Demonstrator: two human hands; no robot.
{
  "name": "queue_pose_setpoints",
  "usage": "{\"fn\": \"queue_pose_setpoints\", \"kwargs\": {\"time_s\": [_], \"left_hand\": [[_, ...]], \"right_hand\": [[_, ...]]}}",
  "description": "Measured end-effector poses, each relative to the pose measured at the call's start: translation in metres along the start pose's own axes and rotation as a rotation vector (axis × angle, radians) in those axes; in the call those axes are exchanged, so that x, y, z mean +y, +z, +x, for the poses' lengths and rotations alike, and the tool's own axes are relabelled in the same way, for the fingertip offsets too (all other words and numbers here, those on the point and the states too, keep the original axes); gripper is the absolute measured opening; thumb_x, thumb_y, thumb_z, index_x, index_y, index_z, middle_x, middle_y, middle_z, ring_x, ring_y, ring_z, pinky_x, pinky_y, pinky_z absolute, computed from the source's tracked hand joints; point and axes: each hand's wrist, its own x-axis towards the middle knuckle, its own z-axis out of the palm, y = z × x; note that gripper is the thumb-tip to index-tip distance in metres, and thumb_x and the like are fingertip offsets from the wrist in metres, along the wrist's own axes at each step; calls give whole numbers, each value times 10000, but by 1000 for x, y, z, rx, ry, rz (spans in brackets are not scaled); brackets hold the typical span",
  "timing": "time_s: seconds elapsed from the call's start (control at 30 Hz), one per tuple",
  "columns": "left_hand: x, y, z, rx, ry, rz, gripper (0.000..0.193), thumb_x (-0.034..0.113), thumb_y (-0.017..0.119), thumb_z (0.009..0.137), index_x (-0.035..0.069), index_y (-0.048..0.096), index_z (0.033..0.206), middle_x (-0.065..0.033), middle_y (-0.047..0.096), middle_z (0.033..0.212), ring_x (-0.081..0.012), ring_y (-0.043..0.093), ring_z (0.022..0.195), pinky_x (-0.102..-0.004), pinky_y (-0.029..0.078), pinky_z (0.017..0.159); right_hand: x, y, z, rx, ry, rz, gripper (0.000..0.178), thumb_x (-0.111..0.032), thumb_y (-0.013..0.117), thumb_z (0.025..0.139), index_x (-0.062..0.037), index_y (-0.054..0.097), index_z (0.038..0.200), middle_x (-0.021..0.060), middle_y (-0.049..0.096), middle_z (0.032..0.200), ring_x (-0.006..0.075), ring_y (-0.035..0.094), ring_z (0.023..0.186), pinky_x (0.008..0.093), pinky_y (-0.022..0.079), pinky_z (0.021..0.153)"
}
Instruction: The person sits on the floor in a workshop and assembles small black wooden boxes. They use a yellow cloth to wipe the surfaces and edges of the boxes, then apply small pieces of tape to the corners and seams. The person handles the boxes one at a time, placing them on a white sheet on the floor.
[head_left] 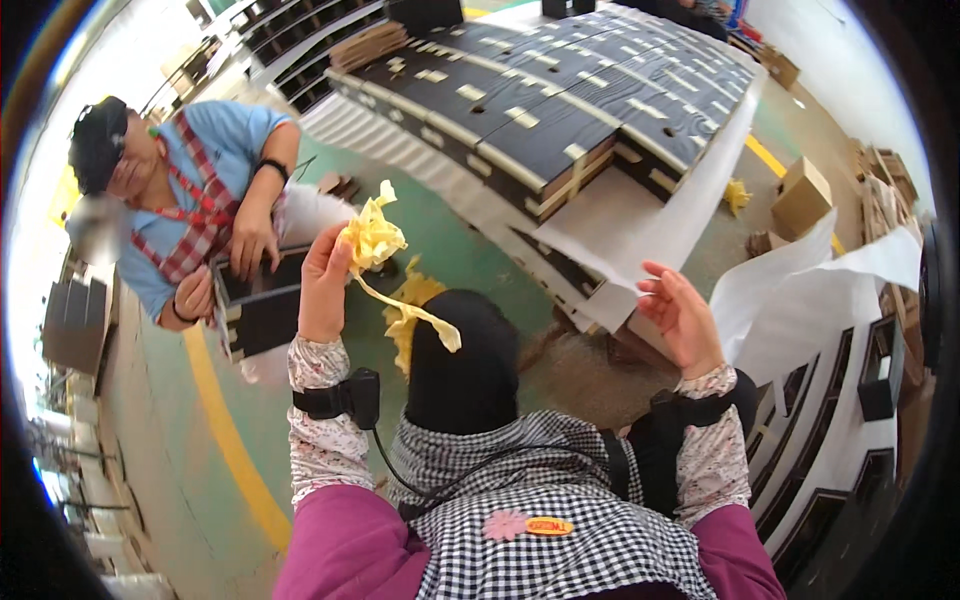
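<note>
While the left hand [325, 280] pinched a crumpled yellow wad [375, 241] between thumb and fingers, left of the frame's centre, the right hand [688, 315] hung unoccupied at centre right, its fingers loosely curled. One strand trailed from the wad toward the lower right, across a second yellow heap [420, 288]. Pale strips dotted the black stack [550, 100] at upper centre. The step in hand seemed to be handling the raised wad; the next move probably called for a clean release, since strands might cling.
</note>
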Motion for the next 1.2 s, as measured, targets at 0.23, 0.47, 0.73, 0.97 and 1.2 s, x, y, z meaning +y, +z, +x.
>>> {"fn": "queue_pose_setpoints", "kwargs": {"time_s": [0.23, 0.47, 0.73, 0.97, 1.2], "left_hand": [[-90, -96, -55, -98, -245, 439, 296, 70, 660, 797, 56, 597, 1086, -20, 582, 1057, -86, 566, 863, -223, 457, 759], [-145, -84, -52, -630, -600, 914, 631, 278, 665, 777, 22, 440, 1308, -150, 444, 1347, -252, 423, 1240, -336, 321, 1033], [-68, -16, 56, -625, -290, 428, 476, 197, 584, 890, -8, 433, 1292, -98, 482, 1287, -158, 453, 1172, -298, 361, 996], [-34, 141, 151, -834, 297, 921, 587, 377, 591, 861, -7, 445, 1280, -176, 434, 1338, -280, 379, 1267, -356, 297, 1046], [-74, 267, 170, -644, -4, 1401, 951, 589, 629, 735, 56, 229, 1413, -176, 207, 1466, -330, 195, 1357, -563, 209, 1052]], "right_hand": [[16, -1, 5, -35, 53, -58, 340, -241, 473, 944, -11, 524, 1190, 33, 588, 923, 109, 551, 805, 242, 459, 753], [26, -8, 18, 13, 112, -84, 320, -219, 477, 944, -17, 527, 1187, 35, 595, 925, 105, 567, 795, 242, 473, 752], [23, -6, 20, -35, 143, -110, 307, -224, 484, 945, -33, 542, 1178, 22, 611, 945, 88, 579, 808, 233, 479, 771], [22, -4, 19, -92, 107, -100, 288, -227, 484, 948, -40, 564, 1151, 29, 602, 948, 99, 574, 828, 236, 472, 787], [19, -19, 18, -110, 99, -147, 313, -272, 499, 943, -53, 566, 1156, 34, 604, 981, 98, 576, 855, 237, 460, 801]]}}
